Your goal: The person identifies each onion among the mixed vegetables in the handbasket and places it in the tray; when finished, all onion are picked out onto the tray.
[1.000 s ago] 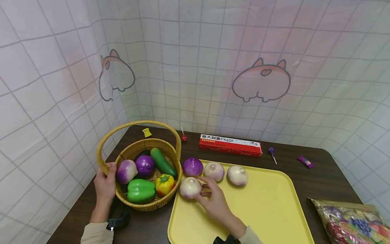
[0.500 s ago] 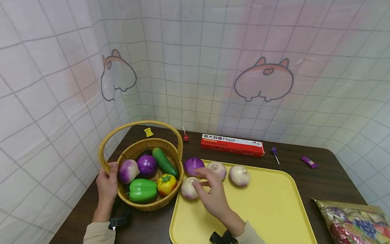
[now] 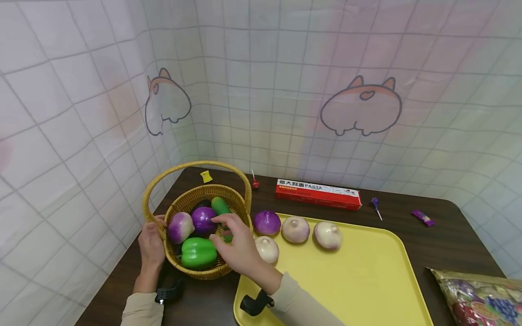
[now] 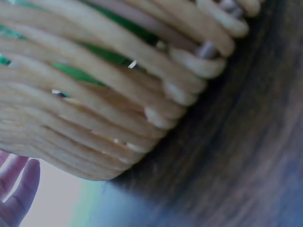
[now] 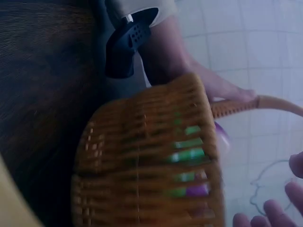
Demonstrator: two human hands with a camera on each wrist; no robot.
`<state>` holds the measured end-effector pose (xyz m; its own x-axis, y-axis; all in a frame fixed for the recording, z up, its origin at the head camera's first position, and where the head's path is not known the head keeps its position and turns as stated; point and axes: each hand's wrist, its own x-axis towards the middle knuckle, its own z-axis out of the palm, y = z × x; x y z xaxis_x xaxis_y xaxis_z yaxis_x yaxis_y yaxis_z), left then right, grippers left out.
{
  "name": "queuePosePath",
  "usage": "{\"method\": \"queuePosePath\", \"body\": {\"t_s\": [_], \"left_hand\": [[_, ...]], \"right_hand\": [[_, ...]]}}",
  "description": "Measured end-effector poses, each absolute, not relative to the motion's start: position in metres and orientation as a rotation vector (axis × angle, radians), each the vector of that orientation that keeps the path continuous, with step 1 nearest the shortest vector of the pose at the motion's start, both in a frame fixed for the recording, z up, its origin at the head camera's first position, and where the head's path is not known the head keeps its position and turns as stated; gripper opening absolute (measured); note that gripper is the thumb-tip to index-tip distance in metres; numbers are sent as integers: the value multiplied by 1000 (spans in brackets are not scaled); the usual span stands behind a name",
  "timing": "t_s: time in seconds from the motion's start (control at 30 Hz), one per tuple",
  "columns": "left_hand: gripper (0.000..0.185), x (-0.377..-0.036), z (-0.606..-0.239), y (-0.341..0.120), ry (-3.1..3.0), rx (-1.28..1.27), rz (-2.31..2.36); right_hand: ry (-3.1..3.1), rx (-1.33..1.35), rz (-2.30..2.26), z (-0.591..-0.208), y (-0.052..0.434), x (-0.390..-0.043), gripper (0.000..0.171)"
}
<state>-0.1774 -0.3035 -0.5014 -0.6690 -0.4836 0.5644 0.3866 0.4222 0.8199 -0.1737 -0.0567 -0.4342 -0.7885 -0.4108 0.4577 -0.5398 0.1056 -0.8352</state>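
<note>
My left hand [image 3: 152, 246] grips the wicker basket [image 3: 212, 273] where its handle meets the left rim. Over the basket's right side hovers my right hand [image 3: 240, 249], thumb and fingers apart, fingertips near a glossy purple onion [image 3: 202, 220]. Beside that onion lie a purple-and-white turnip [image 3: 181, 227], a green bell pepper [image 3: 198, 253], a cucumber [image 3: 220, 206] and a dark vegetable [image 3: 203, 204]. The right hand hides the yellow-red pepper. In the right wrist view, its spread fingers [image 5: 277, 215] show beyond the basket wall [image 5: 142, 151].
On the yellow tray [image 3: 367, 271] sit another purple onion [image 3: 267, 222] and white turnips [image 3: 267, 250], [image 3: 295, 229], [image 3: 328, 235]. Behind are a pasta box [image 3: 318, 194], lollipops [image 3: 255, 183], [image 3: 376, 206] and wrapped candies [image 3: 206, 176], [image 3: 423, 218]. A printed bag [image 3: 477, 296] lies right.
My right hand has drawn away from the near white turnip on the tray and moved left over the basket. The left hand stays at the handle; the view has shifted slightly.
</note>
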Motion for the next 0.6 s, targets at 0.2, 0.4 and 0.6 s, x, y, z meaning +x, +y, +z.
{"method": "queuePosePath", "body": {"t_s": [0.2, 0.4, 0.6], "left_hand": [[60, -177, -500, -303, -1852, 82, -1309], [58, -176, -501, -304, -1858, 108, -1316], [56, -177, -501, -302, -1872, 99, -1292]], "right_hand": [[-2322, 1006, 1698, -434, -86, -179, 40], [-2426, 955, 1619, -432, -109, -191, 48], [-2572, 915, 1548, -434, -122, -200, 61]]}}
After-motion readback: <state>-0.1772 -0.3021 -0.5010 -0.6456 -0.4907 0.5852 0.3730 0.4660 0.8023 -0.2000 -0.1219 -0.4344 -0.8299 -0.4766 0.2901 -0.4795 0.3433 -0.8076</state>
